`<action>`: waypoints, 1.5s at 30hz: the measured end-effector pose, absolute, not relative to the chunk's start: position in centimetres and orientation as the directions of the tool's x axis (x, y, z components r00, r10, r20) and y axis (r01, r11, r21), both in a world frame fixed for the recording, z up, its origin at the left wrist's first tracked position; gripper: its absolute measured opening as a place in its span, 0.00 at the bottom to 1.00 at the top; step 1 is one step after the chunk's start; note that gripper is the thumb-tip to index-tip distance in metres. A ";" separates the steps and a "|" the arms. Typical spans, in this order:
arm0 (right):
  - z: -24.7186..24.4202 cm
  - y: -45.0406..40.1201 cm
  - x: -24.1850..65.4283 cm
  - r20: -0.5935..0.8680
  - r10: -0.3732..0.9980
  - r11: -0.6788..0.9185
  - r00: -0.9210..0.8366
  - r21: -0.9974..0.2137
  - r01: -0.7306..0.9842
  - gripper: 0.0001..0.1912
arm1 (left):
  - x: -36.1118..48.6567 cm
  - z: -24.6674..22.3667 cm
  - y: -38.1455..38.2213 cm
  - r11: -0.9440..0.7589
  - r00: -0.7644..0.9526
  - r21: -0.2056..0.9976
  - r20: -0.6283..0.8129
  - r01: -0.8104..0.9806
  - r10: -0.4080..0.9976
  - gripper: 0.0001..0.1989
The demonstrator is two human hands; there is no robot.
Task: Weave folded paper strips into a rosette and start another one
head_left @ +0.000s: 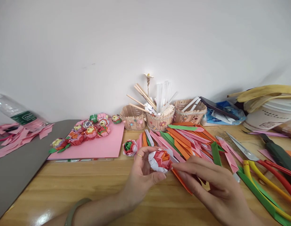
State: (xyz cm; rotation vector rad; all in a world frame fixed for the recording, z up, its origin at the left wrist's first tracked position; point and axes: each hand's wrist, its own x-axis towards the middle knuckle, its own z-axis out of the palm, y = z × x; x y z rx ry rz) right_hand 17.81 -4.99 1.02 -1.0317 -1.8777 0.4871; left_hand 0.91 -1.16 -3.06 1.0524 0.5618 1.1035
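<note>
A folded paper flower (159,160), white on the outside with pink and orange petals within, sits upright in my left hand (143,175). The fingers curl behind it and the thumb presses on its front. My right hand (211,185) reaches in from the right, its index finger and thumb close together at the flower's right edge, pinching a petal there. Just behind my left hand lies another paper flower (130,147) with a green and red middle. Folded paper strips (180,141) in orange, pink, green and white are heaped beyond my right hand.
Several finished paper flowers (90,131) rest on pink paper sheets (112,147) at left. Small wooden baskets (133,119) stand along the wall with sticks. At right are scissors (248,153), a white tub (265,114) with a banana peel (268,92), and a bottle (18,110) lies far left.
</note>
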 end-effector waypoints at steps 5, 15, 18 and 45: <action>1.2 -4.7 17.6 0.487 0.846 0.530 -0.216 -0.729 0.432 0.11 | 0.7 -3.4 -1.7 -0.073 0.366 0.943 0.196 -0.324 0.910 0.22; 1.0 -4.5 17.3 0.292 0.920 0.388 -0.261 -0.769 0.508 0.08 | 0.3 -3.5 -2.3 -0.305 0.371 0.943 0.331 -0.129 0.867 0.24; 1.0 -4.5 17.3 0.279 0.927 0.371 -0.249 -0.770 0.519 0.08 | 0.3 -3.5 -2.3 -0.343 0.384 0.930 0.366 -0.130 0.848 0.24; 1.6 -4.3 17.2 0.127 0.972 0.203 -0.200 -0.880 0.429 0.08 | 0.2 -3.6 -2.3 -0.390 0.373 0.916 0.396 -0.096 0.839 0.25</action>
